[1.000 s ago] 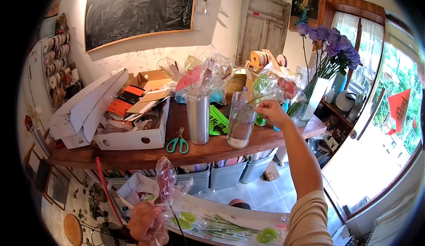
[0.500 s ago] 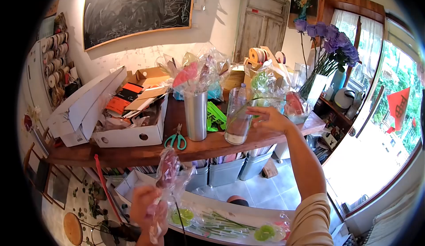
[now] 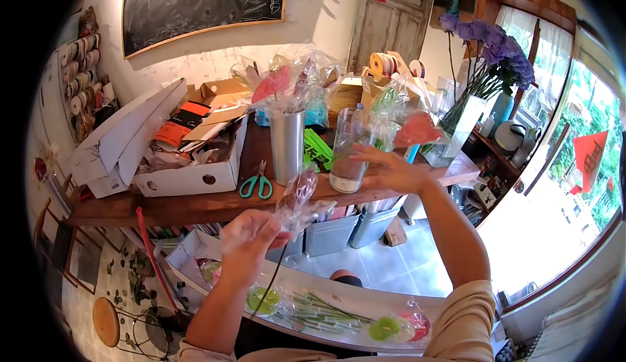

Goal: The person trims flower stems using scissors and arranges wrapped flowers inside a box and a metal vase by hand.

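My left hand [image 3: 251, 239] is closed around a dark red flower [image 3: 301, 189] in clear plastic wrap. Its long dark stem hangs below the fingers. Over the front of the wooden table, my right hand [image 3: 394, 170] has its fingers spread beside a clear glass vase [image 3: 345, 166] with a little water at the bottom; I see nothing in this hand. A pink, plastic-wrapped flower [image 3: 417, 130] leans just behind it. Left of the glass vase, a metal vase [image 3: 287, 147] holds several wrapped flowers [image 3: 272, 83]. Teal-handled scissors [image 3: 256, 187] lie next to it.
An open white box [image 3: 189, 183] of papers stands on the table's left. Purple flowers [image 3: 495, 49] rise from a square glass vase [image 3: 456, 127] at right. In front of me, a long white box [image 3: 391, 300] contains green stems and wrapped flowers. Grey bins [image 3: 329, 235] sit under the table.
My left hand has risen and moved right with the dark red flower. The green stem no longer crosses the glass vase, and the pink flower appears higher and farther left. My right hand is lower.
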Tool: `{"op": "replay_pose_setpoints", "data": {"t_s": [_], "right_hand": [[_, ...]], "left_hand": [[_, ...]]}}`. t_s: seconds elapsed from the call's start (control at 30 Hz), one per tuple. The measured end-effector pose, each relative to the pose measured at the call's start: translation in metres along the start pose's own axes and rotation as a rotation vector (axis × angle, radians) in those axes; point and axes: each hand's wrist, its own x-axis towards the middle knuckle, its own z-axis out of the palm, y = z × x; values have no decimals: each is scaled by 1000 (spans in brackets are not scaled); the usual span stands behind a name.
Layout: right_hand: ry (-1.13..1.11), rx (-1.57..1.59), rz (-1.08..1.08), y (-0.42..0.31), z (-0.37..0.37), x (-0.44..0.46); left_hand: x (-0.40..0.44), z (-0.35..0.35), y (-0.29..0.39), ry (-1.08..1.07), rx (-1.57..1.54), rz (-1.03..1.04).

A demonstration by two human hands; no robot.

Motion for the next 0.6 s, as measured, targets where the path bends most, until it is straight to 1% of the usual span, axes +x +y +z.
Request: {"op": "replay_pose_setpoints", "data": {"t_s": [0.03,0.1,0.17,0.2,0.27,0.3,0.37,0.4,0.43,0.53,0.57,0.6], "right_hand": [[-1,-13,19,-4,2,0],[-13,105,61,-9,7,-3],[-46,158,198,-4,6,-3],[-69,153,315,10,5,-1],[-32,177,354,22,5,-2],[27,204,276,22,6,-2],[69,296,251,19,0,-5],[49,364,306,9,-7,-8],[28,432,363,2,-14,-11],[54,671,143,-14,-29,-11],[108,798,188,-24,-27,-11],[104,825,197,-24,-31,-12]], "left_hand": [[1,3,-1,-22,-49,5],[3,8,-7,-89,-147,12],[4,21,-5,-45,-202,16],[6,26,-3,-26,-228,19],[11,34,-2,-70,-261,22],[15,36,-2,-95,-277,23],[27,37,-6,-203,-138,35],[33,38,-9,-252,-70,38],[43,42,-13,-345,12,148],[73,57,-16,-511,301,232],[85,64,-23,-547,367,347],[94,72,-21,-607,371,248]]}}
